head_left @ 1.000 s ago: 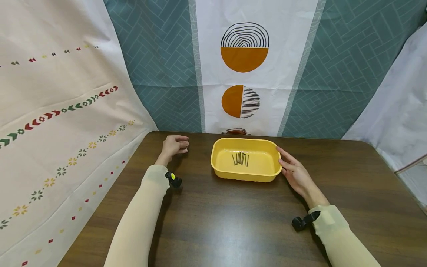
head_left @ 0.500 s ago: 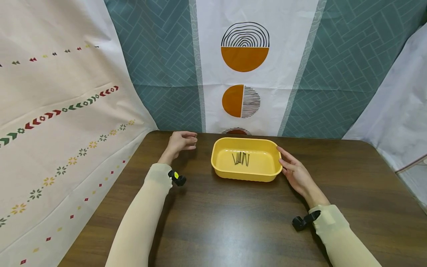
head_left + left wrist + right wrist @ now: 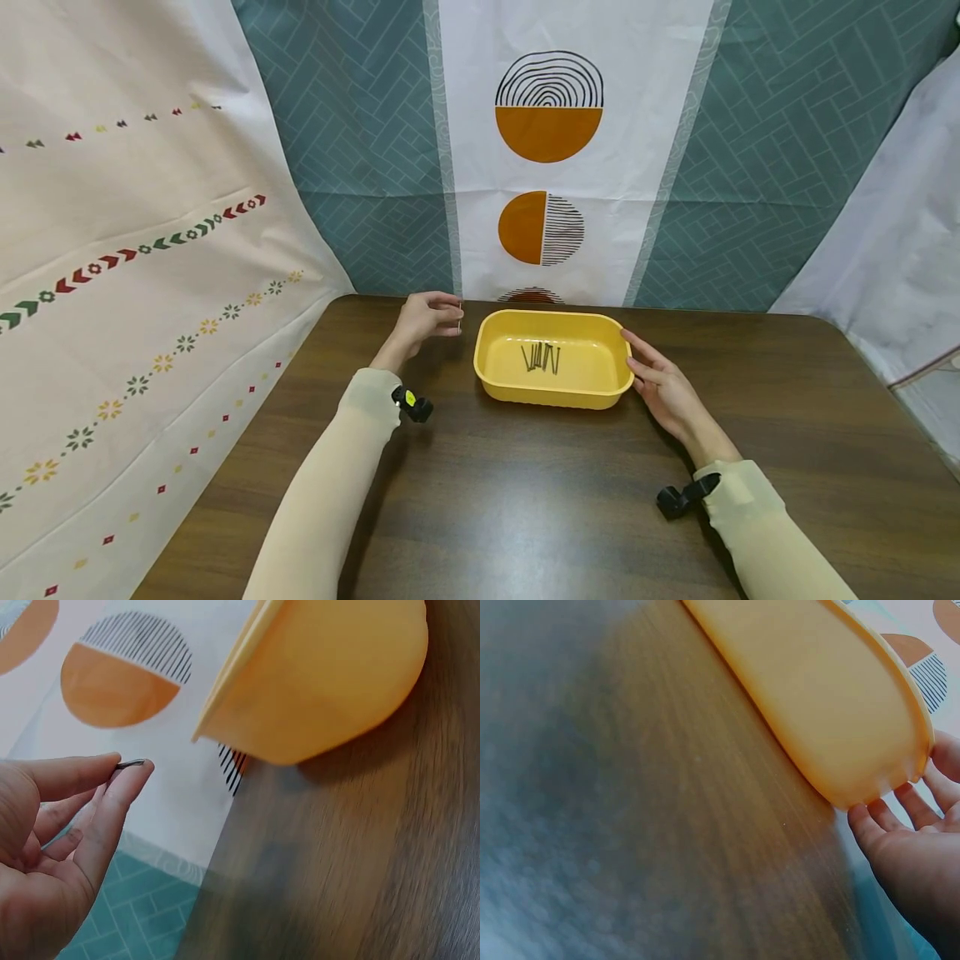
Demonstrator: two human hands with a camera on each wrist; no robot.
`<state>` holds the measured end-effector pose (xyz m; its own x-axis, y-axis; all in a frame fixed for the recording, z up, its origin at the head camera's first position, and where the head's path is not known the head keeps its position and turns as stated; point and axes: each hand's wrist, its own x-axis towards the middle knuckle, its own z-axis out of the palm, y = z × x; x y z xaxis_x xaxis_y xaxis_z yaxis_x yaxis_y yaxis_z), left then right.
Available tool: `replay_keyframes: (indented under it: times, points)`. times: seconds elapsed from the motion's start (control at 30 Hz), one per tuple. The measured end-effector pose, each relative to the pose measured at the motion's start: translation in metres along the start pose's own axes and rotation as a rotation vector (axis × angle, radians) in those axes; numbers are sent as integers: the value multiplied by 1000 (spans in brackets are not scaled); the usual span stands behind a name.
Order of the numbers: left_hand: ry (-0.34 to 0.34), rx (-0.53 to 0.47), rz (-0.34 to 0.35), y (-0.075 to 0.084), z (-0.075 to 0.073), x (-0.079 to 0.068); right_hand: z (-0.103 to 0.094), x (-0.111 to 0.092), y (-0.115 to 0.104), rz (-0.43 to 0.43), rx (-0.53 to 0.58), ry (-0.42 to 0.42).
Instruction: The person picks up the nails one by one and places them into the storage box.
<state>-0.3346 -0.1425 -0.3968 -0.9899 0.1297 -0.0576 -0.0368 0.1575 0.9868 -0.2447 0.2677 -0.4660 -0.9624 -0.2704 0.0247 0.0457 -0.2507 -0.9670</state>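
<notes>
Above the table, just left of the yellow plastic basin [image 3: 555,397], my left hand [image 3: 423,321] pinches a thin nail [image 3: 460,318] upright between thumb and fingers. In the left wrist view the nail [image 3: 131,763] shows as a short dark sliver at the fingertips. Several dark nails [image 3: 542,357] lie in a loose row on the basin's floor. My right hand [image 3: 666,390] rests its spread fingers against the basin's right end. From the right wrist, those fingertips [image 3: 861,819] are seen along the outer wall.
The basin stands on a dark brown wooden table [image 3: 510,500], towards its far edge. A patterned cloth [image 3: 570,179] hangs behind that edge. More white cloth [image 3: 120,275] drapes along the left side.
My left hand has moved right towards the basin with the nail still pinched. The right hand and the basin have stayed in place.
</notes>
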Motion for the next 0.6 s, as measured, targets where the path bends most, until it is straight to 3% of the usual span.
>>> replay_keyframes:
  times: [0.6]
  points:
    - [-57,6,6,5,26,4,-2,2,2,-2,3,-7]
